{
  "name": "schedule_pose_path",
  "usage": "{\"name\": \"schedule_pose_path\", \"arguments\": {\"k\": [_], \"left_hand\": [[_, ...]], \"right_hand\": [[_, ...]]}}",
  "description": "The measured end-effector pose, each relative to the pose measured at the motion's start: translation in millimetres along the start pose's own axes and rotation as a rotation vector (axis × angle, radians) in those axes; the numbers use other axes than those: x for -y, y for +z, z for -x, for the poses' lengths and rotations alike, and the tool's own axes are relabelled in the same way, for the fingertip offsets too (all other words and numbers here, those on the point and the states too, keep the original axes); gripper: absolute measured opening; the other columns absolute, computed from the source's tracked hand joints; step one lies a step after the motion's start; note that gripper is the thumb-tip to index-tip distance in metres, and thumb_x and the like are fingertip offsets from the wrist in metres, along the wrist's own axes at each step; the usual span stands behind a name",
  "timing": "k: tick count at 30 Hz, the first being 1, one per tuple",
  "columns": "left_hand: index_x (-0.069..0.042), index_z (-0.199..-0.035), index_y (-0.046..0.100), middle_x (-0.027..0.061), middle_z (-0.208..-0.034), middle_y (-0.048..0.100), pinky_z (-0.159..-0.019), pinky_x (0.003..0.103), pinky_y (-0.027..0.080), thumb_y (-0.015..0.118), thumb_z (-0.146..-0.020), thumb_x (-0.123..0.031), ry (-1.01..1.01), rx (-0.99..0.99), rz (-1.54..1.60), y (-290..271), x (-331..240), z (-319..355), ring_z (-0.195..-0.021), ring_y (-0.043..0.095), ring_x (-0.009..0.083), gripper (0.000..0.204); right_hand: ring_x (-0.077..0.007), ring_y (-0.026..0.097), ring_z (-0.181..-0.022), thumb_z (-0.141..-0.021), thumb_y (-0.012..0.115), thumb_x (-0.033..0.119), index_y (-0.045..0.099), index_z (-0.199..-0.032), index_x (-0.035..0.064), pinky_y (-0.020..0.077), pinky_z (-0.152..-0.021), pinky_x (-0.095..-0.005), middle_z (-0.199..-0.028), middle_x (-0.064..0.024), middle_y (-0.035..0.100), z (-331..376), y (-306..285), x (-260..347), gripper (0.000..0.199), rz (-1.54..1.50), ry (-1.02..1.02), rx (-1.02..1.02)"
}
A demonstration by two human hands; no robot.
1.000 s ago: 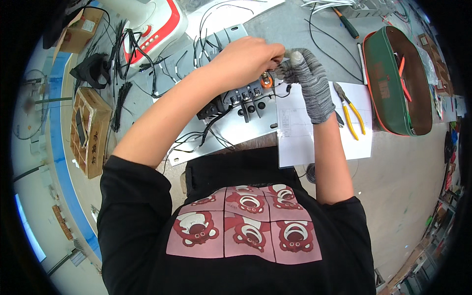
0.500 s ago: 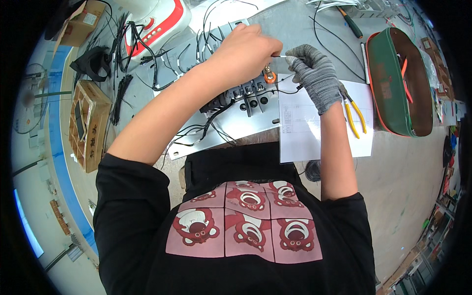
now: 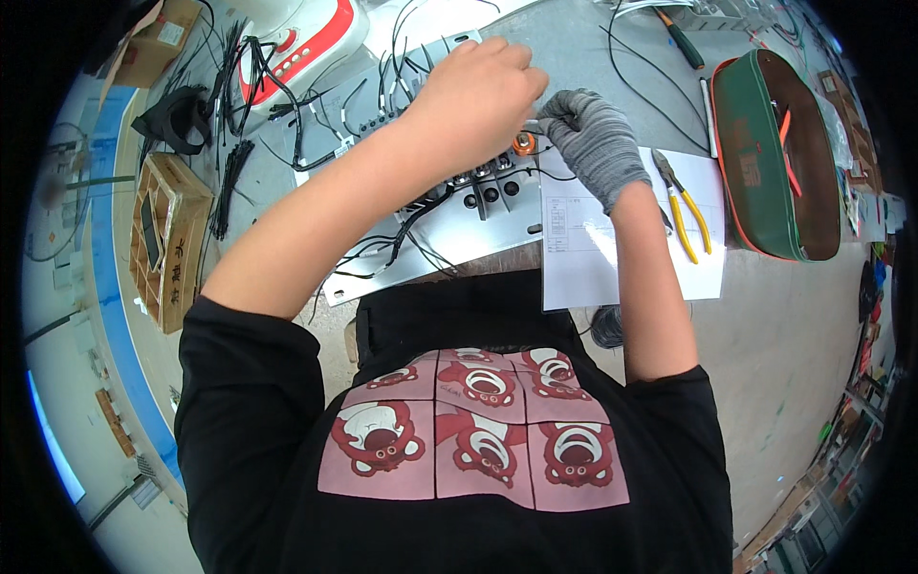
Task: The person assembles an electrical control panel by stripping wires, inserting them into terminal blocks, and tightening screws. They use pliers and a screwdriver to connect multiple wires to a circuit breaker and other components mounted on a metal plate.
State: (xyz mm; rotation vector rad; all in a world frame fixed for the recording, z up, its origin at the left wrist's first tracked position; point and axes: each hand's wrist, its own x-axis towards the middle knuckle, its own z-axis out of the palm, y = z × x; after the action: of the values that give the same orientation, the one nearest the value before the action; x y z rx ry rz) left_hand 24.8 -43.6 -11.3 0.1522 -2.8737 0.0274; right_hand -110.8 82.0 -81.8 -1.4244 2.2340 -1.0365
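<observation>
My left hand [image 3: 480,96], bare, reaches over a metal mounting plate [image 3: 492,234] with its fingers closed in a pinch. Beside it my right hand [image 3: 595,143], in a grey knit glove, is also closed, its fingertips almost meeting the left ones. A thin black wire is pinched between the two hands; its end is mostly hidden by fingers. Just below the fingertips sits an orange round part [image 3: 523,143] on the plate. Dark terminal blocks [image 3: 492,174] and bundled black wires [image 3: 406,234] lie partly under my left forearm.
Right of the plate are a printed sheet [image 3: 583,273], yellow-handled pliers [image 3: 690,225] and a green tool bag [image 3: 751,163]. A screwdriver [image 3: 681,40] lies farther back. At left stand a wooden box [image 3: 186,244], black cable ties [image 3: 229,187] and a white-and-red machine [image 3: 306,48].
Both hands have come closer together, the gloved one shifting left toward the orange part. The wire between them shows less, and the pliers are more exposed.
</observation>
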Motion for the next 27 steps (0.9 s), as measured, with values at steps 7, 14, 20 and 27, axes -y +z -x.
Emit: {"name": "schedule_pose_path", "arguments": {"k": [7,14,20,27], "left_hand": [[-0.006,-0.1,0.056,0.0086,-0.092,0.058,-0.077,0.041,0.052,0.063,-0.08,-0.001,-0.044,0.138,0.064,-19.0,-17.2,13.2,-0.095,0.061,0.0281,0.022],[-0.006,-0.102,0.066,0.0086,-0.098,0.06,-0.079,0.042,0.052,0.063,-0.078,-0.001,-0.317,0.015,-0.131,-44.1,13.2,43.5,-0.098,0.061,0.0289,0.025],[-0.006,-0.1,0.067,0.0111,-0.117,0.059,-0.089,0.04,0.047,0.065,-0.071,0.002,-0.217,-0.165,-0.429,-28.5,33.3,44.4,-0.111,0.057,0.0261,0.03],[-0.002,-0.089,0.068,0.009,-0.097,0.06,-0.085,0.04,0.049,0.063,-0.088,-0.014,-0.06,0.153,-0.002,5.4,-9.6,11.7,-0.1,0.06,0.0259,0.013]], "right_hand": [[-0.0317,0.067,-0.084,-0.087,0.067,0.018,0.069,-0.093,0.0054,0.0539,-0.079,-0.04,-0.09,-0.0147,0.07,-7.7,-4.2,6.1,0.014,0.062,0.074,0.006],[-0.0323,0.068,-0.085,-0.086,0.068,0.021,0.07,-0.096,0.006,0.0542,-0.081,-0.0395,-0.091,-0.0154,0.071,-9.1,-5.4,1.2,0.018,0.022,0.168,0.089],[-0.0337,0.067,-0.087,-0.086,0.068,0.023,0.07,-0.098,0.0055,0.0533,-0.082,-0.041,-0.092,-0.017,0.07,-12.7,3.5,10.4,0.022,0.156,0.101,0.202],[-0.0321,0.067,-0.084,-0.085,0.069,0.022,0.069,-0.099,0.0038,0.0532,-0.08,-0.0397,-0.091,-0.0165,0.07,-12.2,9.3,-2.1,0.023,0.06,0.05,0.144]]}}
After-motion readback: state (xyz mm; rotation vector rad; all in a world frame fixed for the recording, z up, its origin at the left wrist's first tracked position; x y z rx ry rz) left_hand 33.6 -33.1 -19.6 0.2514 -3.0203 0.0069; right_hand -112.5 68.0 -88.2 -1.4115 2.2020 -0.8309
